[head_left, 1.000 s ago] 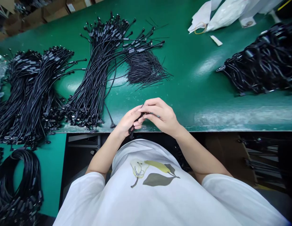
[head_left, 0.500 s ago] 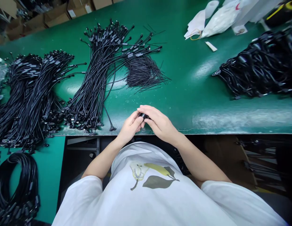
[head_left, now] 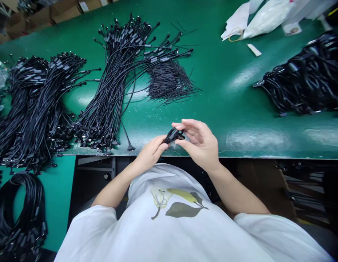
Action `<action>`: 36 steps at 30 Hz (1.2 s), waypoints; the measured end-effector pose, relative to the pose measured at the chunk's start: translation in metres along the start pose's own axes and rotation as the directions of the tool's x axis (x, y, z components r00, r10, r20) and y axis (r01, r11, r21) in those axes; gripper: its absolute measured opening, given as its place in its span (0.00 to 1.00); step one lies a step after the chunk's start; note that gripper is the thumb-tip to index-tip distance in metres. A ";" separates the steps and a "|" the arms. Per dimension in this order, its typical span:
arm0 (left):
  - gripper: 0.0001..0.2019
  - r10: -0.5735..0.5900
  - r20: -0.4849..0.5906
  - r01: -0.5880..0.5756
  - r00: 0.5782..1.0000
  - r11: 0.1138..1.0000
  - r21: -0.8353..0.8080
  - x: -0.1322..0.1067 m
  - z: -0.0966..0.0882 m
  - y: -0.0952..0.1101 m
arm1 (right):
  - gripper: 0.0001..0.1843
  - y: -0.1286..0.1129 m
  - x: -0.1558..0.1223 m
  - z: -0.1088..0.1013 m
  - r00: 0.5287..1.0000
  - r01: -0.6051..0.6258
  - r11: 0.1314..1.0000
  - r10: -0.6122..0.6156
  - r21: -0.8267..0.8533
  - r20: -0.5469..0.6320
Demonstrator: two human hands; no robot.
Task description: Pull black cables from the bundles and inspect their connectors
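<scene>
Nearby, the green table [head_left: 226, 98] is crowded on three sides. A fan of long black cables [head_left: 116, 83] lies to the left of centre. A sheaf of thin black ties [head_left: 169, 80] sits just beside it, and one loose cable [head_left: 125, 136] trails toward the near edge. Farther left is a second heap of cables [head_left: 35, 102], and below it, off the table's corner, a large dark coil [head_left: 21, 214]. On the far right rests a pile of wound cables [head_left: 307, 80]. Behind it are white plastic bags [head_left: 267, 16] and a small white strip [head_left: 254, 50]. Nothing lies between the hands and these piles; the strip of table straight ahead of them is bare.

The small coiled cable [head_left: 173, 135] is held just above the table's near edge, in front of the person's chest, between both hands. Its long axis runs roughly left to right, along that edge, with the left end a little lower. The left hand [head_left: 151, 153] pinches that lower end with closed fingertips. The right hand [head_left: 201, 143] grips the other end between thumb and forefinger (its remaining fingers curl loosely beneath). Which end carries a plug cannot be made out.
</scene>
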State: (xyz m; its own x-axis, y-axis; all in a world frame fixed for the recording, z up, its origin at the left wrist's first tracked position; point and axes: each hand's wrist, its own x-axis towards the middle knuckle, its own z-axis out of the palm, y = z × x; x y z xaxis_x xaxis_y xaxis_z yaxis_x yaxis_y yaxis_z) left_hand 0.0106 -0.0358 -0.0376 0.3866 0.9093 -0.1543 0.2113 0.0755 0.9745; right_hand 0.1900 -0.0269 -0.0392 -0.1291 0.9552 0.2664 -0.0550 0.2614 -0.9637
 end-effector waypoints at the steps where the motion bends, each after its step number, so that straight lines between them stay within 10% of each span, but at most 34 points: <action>1: 0.17 -0.007 0.001 0.007 1.000 1.000 0.010 -0.001 0.003 -0.002 | 0.23 0.001 0.001 -0.002 1.000 0.003 1.000 -0.003 0.003 -0.006; 10: 0.19 -0.226 -0.106 0.120 0.968 0.794 -0.596 0.026 0.020 0.000 | 0.38 0.032 0.009 -0.003 0.992 -0.114 0.993 0.113 0.032 0.049; 16: 0.19 -0.182 -0.135 0.059 0.974 0.780 -0.623 0.035 0.025 0.003 | 0.30 0.037 -0.009 0.013 0.967 -0.226 0.963 0.204 0.143 0.155; 26: 0.18 -0.049 -0.108 0.002 0.993 0.917 -0.398 0.034 0.024 -0.003 | 0.19 0.020 0.022 -0.017 0.984 -0.057 0.973 0.018 -0.224 -0.175; 36: 0.25 -0.151 -0.108 0.051 0.983 0.781 -0.622 0.029 0.024 0.012 | 0.09 0.005 0.026 -0.016 0.983 0.121 0.945 -0.157 -0.304 -0.097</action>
State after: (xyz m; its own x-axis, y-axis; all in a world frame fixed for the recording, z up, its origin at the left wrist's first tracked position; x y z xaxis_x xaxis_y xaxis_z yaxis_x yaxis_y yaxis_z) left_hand 0.0459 -0.0188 -0.0344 0.2507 0.9265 -0.2807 -0.3739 0.3602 0.8547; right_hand 0.2023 0.0014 -0.0370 -0.0219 0.9112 0.4115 0.2335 0.4049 -0.8841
